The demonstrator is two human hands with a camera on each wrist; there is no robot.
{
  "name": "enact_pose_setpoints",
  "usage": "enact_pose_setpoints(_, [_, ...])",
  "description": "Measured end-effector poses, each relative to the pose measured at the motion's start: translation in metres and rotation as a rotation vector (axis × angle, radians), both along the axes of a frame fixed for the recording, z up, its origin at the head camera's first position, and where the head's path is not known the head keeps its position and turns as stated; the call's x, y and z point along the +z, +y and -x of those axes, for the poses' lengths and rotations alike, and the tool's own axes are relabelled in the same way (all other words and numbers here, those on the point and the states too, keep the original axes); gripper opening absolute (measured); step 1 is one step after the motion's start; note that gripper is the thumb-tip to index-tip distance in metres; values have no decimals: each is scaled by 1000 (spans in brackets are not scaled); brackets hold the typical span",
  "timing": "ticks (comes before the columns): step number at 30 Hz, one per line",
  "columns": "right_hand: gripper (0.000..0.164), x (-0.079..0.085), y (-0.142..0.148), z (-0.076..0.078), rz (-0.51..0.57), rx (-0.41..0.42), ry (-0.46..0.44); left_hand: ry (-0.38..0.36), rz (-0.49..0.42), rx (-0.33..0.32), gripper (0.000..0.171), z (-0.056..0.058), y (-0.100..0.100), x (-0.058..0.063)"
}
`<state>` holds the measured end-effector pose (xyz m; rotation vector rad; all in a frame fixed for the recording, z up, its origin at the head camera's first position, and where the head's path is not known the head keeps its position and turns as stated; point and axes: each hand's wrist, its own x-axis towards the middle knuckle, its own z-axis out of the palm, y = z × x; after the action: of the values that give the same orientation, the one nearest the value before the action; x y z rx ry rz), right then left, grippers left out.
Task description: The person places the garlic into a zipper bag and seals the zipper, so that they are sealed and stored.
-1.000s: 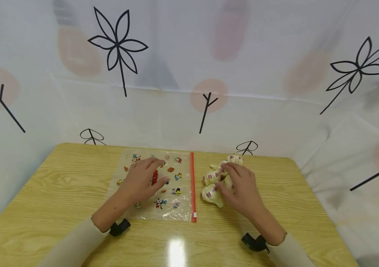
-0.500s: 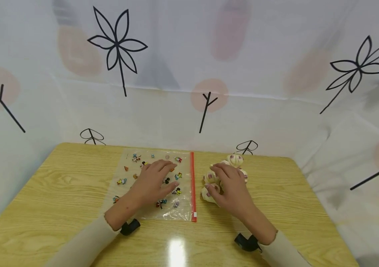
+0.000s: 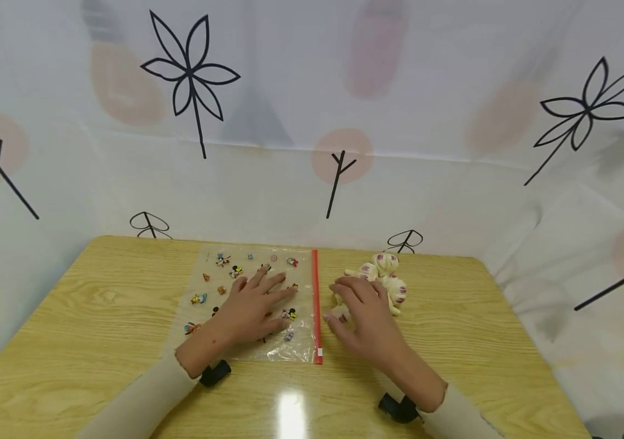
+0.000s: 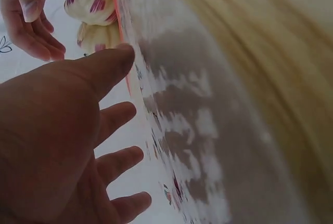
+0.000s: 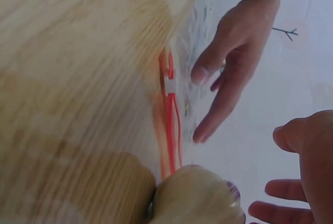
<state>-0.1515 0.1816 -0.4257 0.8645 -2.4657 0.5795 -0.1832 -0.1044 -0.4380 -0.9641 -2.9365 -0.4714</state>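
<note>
A clear zip bag printed with small cartoon figures lies flat, its red zip strip along the right side. Over its middle my left hand spreads its fingers, palm down; in the left wrist view the fingertips come close to the plastic, and contact is hard to judge. Several garlic bulbs are heaped right of the strip. My right hand hovers above the nearer bulbs, partly hiding them, fingers relaxed and holding nothing. One bulb shows below it in the right wrist view.
A white slider sits at the near end of the zip strip. Everything lies on a wooden table. A white cloth backdrop with line-drawn plants rises behind the table and at both sides. Dark wrist cameras hang under the wrists.
My left hand has shifted right over the bag and its fingers have spread wider. My right hand has moved left toward the zip strip, uncovering the right-hand bulbs. Bag and garlic stay put.
</note>
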Motion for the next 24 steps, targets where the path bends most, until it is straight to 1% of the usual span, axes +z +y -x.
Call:
enact_pose_setpoints(1, [49,0,-1,-1,4,13,2,0,3,0,62,0,-2,-3])
enact_pose_setpoints(6, [50,-3,-5,-4,21,103,26,-57,11,26,64,0,-7,-6])
enact_pose_setpoints(8, [50,-4,-7,-5,23,133,21,-85,16,37,65,0,-7,-5])
enact_pose_setpoints(10, [50,-6,-10,-8,20,152,-2,-97,23,45,65,0,-8,-6])
enact_pose_setpoints(13, [49,-8,-15,-13,16,178,-82,-113,33,55,65,0,-8,-5])
enact_pose_setpoints(16, [50,-13,-19,-19,12,179,-227,-123,40,64,64,0,-7,-4])
enact_pose_setpoints(19, [56,-17,-22,-24,-11,155,-367,-133,46,72,63,-1,-7,-3])
enact_pose_setpoints(21, [59,-19,-24,-26,-29,136,-418,-137,43,73,63,-1,-7,-3])
enact_pose_setpoints(24, [62,-20,-25,-28,-54,109,-452,-136,41,71,64,-1,-8,-2])
